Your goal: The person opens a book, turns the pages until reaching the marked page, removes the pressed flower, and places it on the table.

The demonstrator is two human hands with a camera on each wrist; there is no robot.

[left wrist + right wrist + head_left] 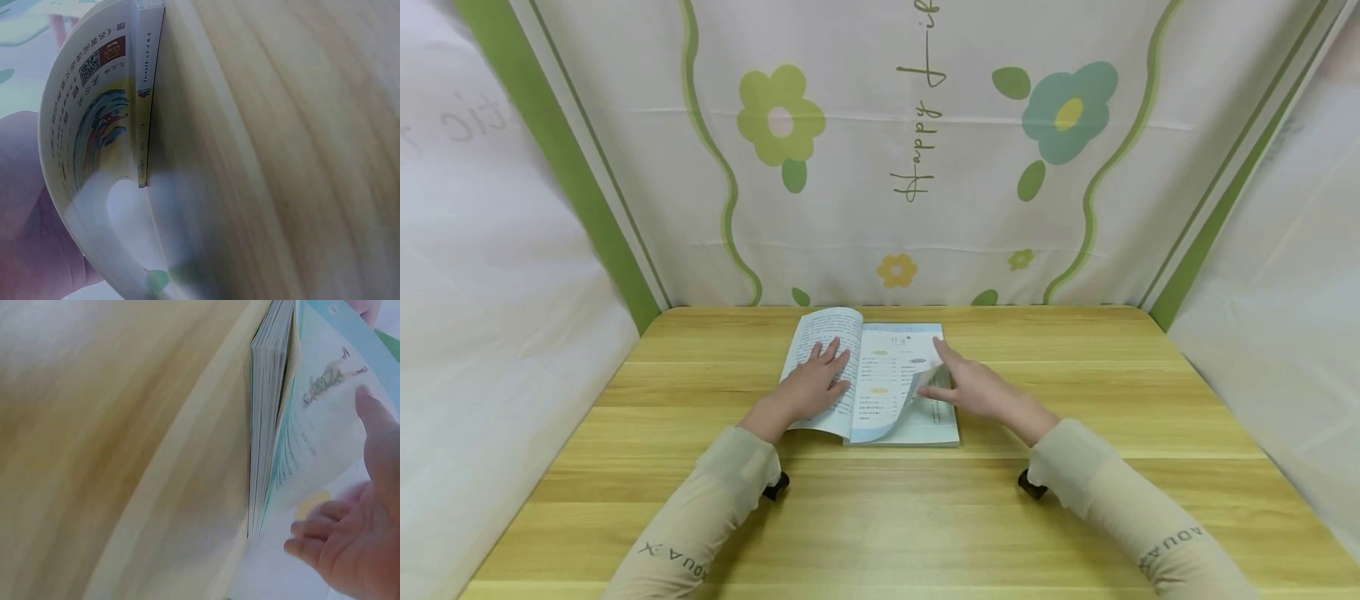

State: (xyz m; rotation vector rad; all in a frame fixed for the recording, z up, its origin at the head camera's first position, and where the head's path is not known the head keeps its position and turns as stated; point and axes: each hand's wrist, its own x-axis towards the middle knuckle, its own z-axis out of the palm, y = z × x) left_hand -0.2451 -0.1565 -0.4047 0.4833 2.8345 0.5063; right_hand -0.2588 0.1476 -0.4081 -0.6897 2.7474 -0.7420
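Observation:
A paperback book (pixel 902 429) lies spread on the wooden table, its left side bowed upward. My left hand (pixel 811 387) rests on the printed left page (pixel 805 333) with fingers spread. In the left wrist view, the bent cover (pixel 103 94) shows its inner side beside the spine, and part of that hand is hidden behind it. A contents page (pixel 880 367) on the right curls up at its lower right corner. My right hand (pixel 973 385) is at this page's right edge, its thumb (pixel 375 415) extended against the page's underside, its other fingers loosely bent.
The wooden table (pixel 895 525) extends around the book. A white curtain (pixel 850 217) with printed flowers hangs behind its far edge, with more fabric (pixel 497 292) at both sides. A black device (pixel 1033 485) is under the right cuff.

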